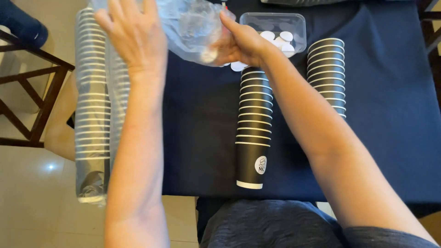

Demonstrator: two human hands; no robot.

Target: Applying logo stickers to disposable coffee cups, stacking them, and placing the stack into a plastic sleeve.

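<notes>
My left hand [135, 34] is raised at the top left, fingers spread against a crumpled clear plastic bag [190, 27]. My right hand [241, 43] grips the bag's other side, above the dark blue tablecloth [390, 115]. A small white round lid [209, 55] shows through the plastic near the right fingers. A long stack of black paper cups in a plastic sleeve [94, 110] lies at the table's left edge, beside my left forearm. A shorter stack of black cups [253, 126] lies under my right forearm.
A clear plastic tub [275, 20] with white round lids stands at the back. Another stack of black cups [327, 73] lies to its right. A dark wooden chair frame [34, 96] stands on the pale floor at left.
</notes>
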